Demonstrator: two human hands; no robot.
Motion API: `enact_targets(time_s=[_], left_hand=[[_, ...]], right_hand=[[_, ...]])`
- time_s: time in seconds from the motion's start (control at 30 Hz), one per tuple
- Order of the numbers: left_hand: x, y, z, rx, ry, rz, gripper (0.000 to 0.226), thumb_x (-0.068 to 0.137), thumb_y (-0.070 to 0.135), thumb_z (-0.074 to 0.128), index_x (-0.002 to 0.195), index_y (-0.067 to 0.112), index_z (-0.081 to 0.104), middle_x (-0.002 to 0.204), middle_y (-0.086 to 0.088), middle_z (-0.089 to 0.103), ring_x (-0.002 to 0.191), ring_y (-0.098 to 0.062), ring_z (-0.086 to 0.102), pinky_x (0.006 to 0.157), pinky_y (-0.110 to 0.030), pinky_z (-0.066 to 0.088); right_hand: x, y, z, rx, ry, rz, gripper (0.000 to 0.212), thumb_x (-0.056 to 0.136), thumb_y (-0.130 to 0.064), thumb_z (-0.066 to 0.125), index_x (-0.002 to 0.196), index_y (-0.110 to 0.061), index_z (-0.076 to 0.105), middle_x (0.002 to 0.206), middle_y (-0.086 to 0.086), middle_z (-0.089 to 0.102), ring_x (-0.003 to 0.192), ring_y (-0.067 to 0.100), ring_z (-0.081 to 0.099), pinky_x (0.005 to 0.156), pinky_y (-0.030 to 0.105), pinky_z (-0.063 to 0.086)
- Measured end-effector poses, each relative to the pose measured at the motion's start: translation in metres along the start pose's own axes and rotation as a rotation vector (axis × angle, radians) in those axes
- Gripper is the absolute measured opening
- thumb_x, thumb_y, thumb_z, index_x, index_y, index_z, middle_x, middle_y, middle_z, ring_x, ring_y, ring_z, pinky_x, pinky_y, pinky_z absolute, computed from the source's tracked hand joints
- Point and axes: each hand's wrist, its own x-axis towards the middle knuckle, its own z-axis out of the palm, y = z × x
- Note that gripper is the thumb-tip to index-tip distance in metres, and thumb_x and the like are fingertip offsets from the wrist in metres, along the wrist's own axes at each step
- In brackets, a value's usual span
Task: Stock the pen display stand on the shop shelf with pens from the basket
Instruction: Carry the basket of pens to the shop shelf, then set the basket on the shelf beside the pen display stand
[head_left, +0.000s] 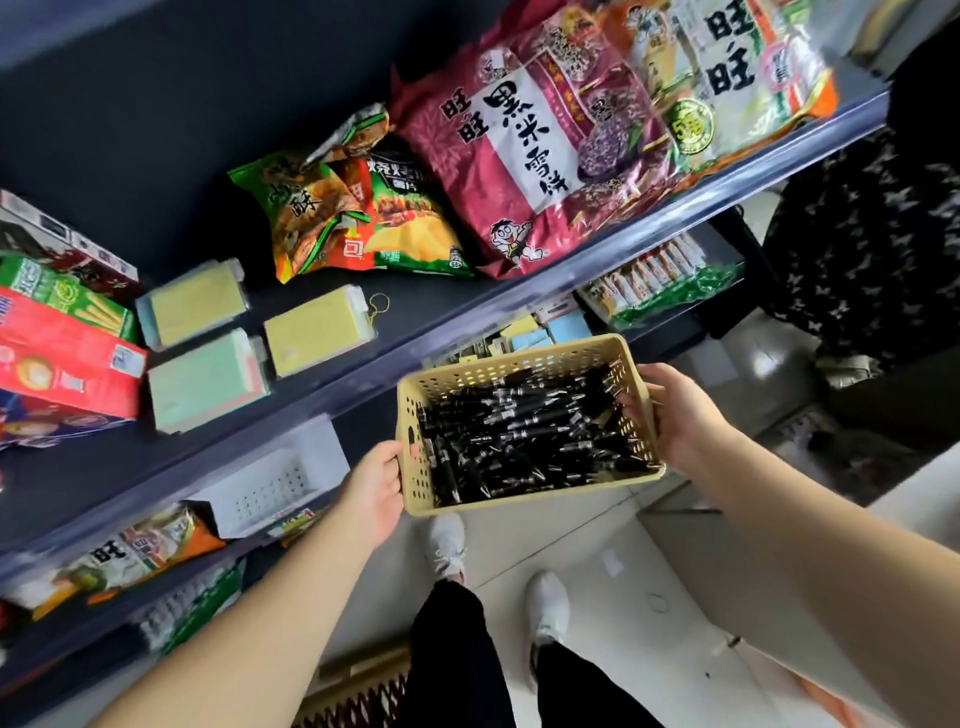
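You are holding the beige perforated plastic basket (519, 366) level between your hands, and it is carrying a loose heap of black pens (519, 436) with silver tips. Your left hand (376, 488) is gripping its near-left end, and your right hand (675, 415) is gripping the opposite end. Sticky-note pads (202, 306) are lying beyond your left hand.

Both hands grip perforated yellow basket (524, 358) of black pens (524, 431) beside shelf: left hand (375, 488), right hand (675, 415).
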Motion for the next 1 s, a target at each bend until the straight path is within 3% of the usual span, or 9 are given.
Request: enact_targets(time_s=[0.23, 0.4, 0.5, 0.6, 0.7, 0.8, 0.9, 1.0], left_hand=[[0.024, 0.008, 0.006, 0.04, -0.01, -0.033, 0.026, 0.099, 0.016, 0.035, 0.115, 0.007, 0.053, 0.097, -0.006, 0.063, 0.088, -0.019, 0.056, 0.08, -0.034, 0.044], [0.056, 0.013, -0.014, 0.101, -0.033, -0.054, 0.035, 0.099, 0.017, 0.036, 0.129, 0.005, 0.049, 0.131, -0.011, 0.055, 0.123, -0.026, 0.049, 0.109, -0.043, 0.034], [0.075, 0.015, -0.028, 0.129, -0.056, -0.042, 0.038, 0.1, 0.011, 0.035, 0.137, 0.008, 0.042, 0.138, -0.01, 0.05, 0.128, -0.025, 0.045, 0.111, -0.043, 0.031], [0.097, 0.017, -0.046, 0.202, -0.08, -0.024, 0.037, 0.099, 0.006, 0.034, 0.135, 0.01, 0.046, 0.135, -0.012, 0.053, 0.126, -0.026, 0.047, 0.111, -0.044, 0.032], [0.112, 0.016, -0.064, 0.26, -0.101, -0.006, 0.037, 0.099, 0.005, 0.033, 0.133, 0.01, 0.048, 0.134, -0.012, 0.055, 0.123, -0.026, 0.049, 0.107, -0.043, 0.036], [0.124, 0.018, -0.072, 0.306, -0.122, 0.016, 0.038, 0.1, 0.006, 0.031, 0.134, 0.01, 0.046, 0.131, -0.011, 0.055, 0.117, -0.024, 0.052, 0.094, -0.039, 0.043], [0.138, 0.015, -0.078, 0.288, -0.148, 0.066, 0.03, 0.099, 0.009, 0.036, 0.124, 0.015, 0.052, 0.116, -0.007, 0.062, 0.1, -0.02, 0.059, 0.073, -0.034, 0.047], [0.162, 0.008, -0.087, 0.335, -0.152, 0.132, 0.027, 0.097, 0.015, 0.044, 0.118, 0.021, 0.058, 0.107, -0.002, 0.068, 0.092, -0.015, 0.065, 0.069, -0.033, 0.05]], right_hand=[[0.014, -0.001, 0.003, 0.062, 0.062, -0.018, 0.025, 0.083, -0.033, 0.058, 0.09, -0.01, 0.061, 0.074, 0.002, 0.058, 0.059, 0.012, 0.048, 0.058, 0.024, 0.039], [0.031, 0.014, 0.019, 0.095, 0.105, -0.026, 0.024, 0.081, -0.033, 0.06, 0.086, -0.01, 0.063, 0.072, 0.001, 0.06, 0.061, 0.012, 0.049, 0.059, 0.025, 0.039], [0.042, 0.03, 0.029, 0.116, 0.137, -0.025, 0.024, 0.079, -0.033, 0.06, 0.086, -0.01, 0.065, 0.074, 0.0, 0.061, 0.063, 0.013, 0.051, 0.063, 0.026, 0.039], [0.052, 0.055, 0.042, 0.166, 0.206, -0.044, 0.029, 0.078, -0.031, 0.061, 0.098, -0.01, 0.066, 0.076, 0.001, 0.064, 0.066, 0.015, 0.053, 0.068, 0.027, 0.042], [0.059, 0.084, 0.052, 0.23, 0.257, -0.08, 0.037, 0.068, -0.031, 0.064, 0.099, -0.01, 0.067, 0.074, 0.003, 0.067, 0.074, 0.021, 0.056, 0.078, 0.034, 0.043], [0.065, 0.105, 0.063, 0.268, 0.258, -0.09, 0.026, 0.071, -0.031, 0.063, 0.09, -0.014, 0.065, 0.067, -0.002, 0.066, 0.068, 0.016, 0.054, 0.072, 0.031, 0.042], [0.077, 0.121, 0.072, 0.314, 0.264, -0.097, 0.016, 0.079, -0.027, 0.062, 0.087, -0.014, 0.064, 0.071, -0.002, 0.064, 0.062, 0.012, 0.052, 0.062, 0.026, 0.041], [0.093, 0.138, 0.083, 0.334, 0.274, -0.096, 0.008, 0.083, -0.022, 0.06, 0.084, -0.014, 0.062, 0.075, -0.003, 0.062, 0.061, 0.009, 0.05, 0.056, 0.025, 0.039]])
